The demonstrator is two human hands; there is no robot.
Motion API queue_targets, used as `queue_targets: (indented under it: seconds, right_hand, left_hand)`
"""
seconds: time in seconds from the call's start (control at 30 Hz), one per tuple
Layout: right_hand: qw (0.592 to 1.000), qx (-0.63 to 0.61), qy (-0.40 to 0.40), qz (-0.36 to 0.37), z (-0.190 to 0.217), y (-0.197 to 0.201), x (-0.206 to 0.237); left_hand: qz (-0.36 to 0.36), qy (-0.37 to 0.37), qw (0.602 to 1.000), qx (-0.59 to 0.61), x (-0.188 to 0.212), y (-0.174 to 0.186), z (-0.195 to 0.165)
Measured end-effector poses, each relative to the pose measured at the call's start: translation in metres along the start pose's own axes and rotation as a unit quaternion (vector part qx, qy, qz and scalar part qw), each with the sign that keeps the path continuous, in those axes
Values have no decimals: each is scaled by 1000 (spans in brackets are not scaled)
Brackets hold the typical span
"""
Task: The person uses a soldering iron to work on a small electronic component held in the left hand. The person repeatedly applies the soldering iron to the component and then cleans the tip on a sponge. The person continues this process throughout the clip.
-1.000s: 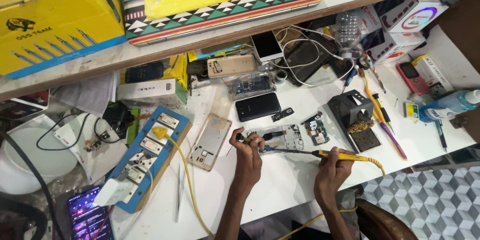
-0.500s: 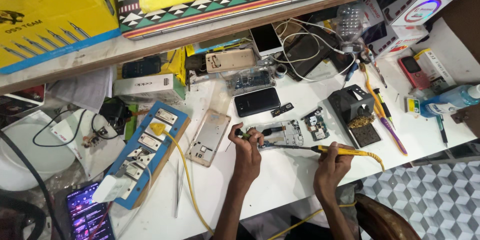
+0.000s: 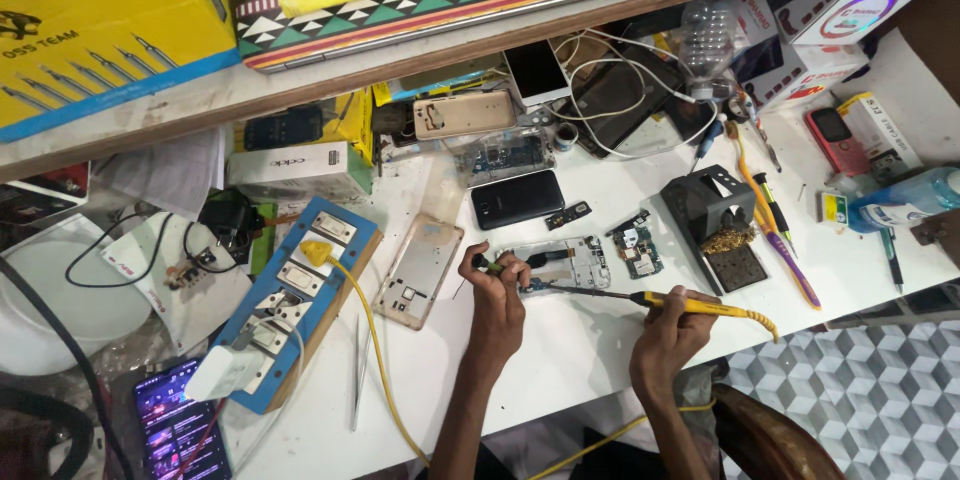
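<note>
Near the tabletop's front edge, the right hand grips a yellow soldering iron, tip on an opened phone. The left hand pinches a small tool there. A slip could scorch neighbouring parts.

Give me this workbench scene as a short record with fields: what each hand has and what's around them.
Left hand: fingers pinch a small dark tool over the phone frame
Right hand: grips a yellow-handled soldering iron, tip toward the frame
Beside the frame: small circuit board, black phone
Right of it: iron stand with brass wool
Left of it: beige back cover, blue socket board, tweezers
Surface: white table
</note>
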State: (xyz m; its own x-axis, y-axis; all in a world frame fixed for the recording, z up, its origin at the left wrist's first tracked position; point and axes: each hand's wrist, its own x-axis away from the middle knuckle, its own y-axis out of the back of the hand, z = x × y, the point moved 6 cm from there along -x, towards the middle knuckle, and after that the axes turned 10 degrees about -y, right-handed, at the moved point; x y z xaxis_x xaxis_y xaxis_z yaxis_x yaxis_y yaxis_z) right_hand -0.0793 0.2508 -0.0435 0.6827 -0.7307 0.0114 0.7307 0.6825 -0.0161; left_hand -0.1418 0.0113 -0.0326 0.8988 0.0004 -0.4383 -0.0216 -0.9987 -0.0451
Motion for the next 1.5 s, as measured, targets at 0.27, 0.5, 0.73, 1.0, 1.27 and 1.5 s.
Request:
queue_targets:
  seconds: [0.27, 0.5, 0.73, 1.0, 1.27, 1.5]
  right_hand:
    - [1000, -16, -15, 9, -7, 1, -3]
    - [1000, 4, -6, 16, -4, -3, -1]
    - [999, -9, -6, 42, -3, -6, 2]
    - [1000, -4, -3, 4, -13, 1, -1]
    - [1000, -19, -11, 3, -7, 4, -1]
    - [1000, 11, -6, 8, 3, -1, -1]
  left_hand:
    - [9, -15, 999, -35, 4, -1, 4]
    - [43, -39, 995, -82, 5, 2, 4]
    - [15, -52, 997, -55, 6, 3, 1]
    - [33, -71, 995, -61, 9, 0, 3]
    - [27, -66, 996, -53, 8, -3, 0]
    - [46, -61, 995, -59, 8, -5, 1]
